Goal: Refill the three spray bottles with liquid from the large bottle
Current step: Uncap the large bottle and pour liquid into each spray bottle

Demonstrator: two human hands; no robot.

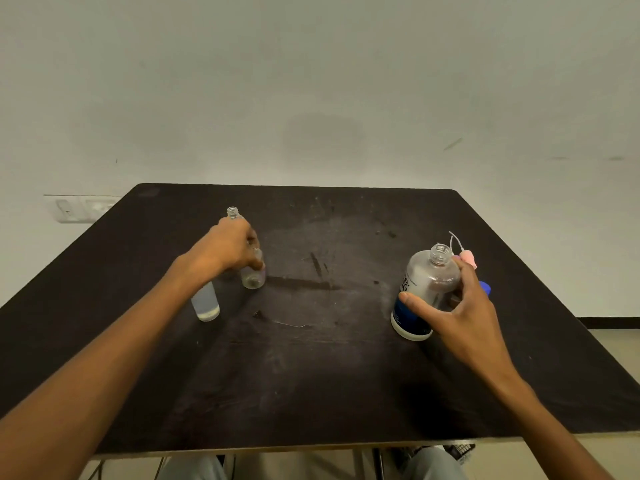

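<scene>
- The right hand [460, 306] is wrapped around the large bottle [424, 292], thumb across the near face above the blue label and fingers curled behind; the bottle is uncapped, with its open neck up and leaning slightly away
- The left hand [228, 247] is closed, knuckles up, over the top of a small clear spray bottle [254, 273]; what exactly the fingertips grip cannot be told, since they are hidden under the hand
- Taking the large bottle as landmark: the covered spray bottle stands well to its left, across a bare stretch of the dark table [311, 375]
- A second spray bottle [206, 303], with a little pale liquid at its bottom, stands just nearer and further left, its upper part hidden by the left forearm
- A third spray bottle [233, 213] shows only its open threaded neck beyond the left hand, furthest from the large bottle
- Just beyond and right of the large bottle lie a pink spray head [468, 258] with its thin dip tube and a blue cap [485, 287], part hidden by the right hand
- All bottles stand roughly upright, so their long axes are near vertical
- The coming move is judged to turn on the sideways gap: the large bottle must be carried leftward and tipped over a narrow open neck, while the left hand, already nearest, steadies the small bottle
</scene>
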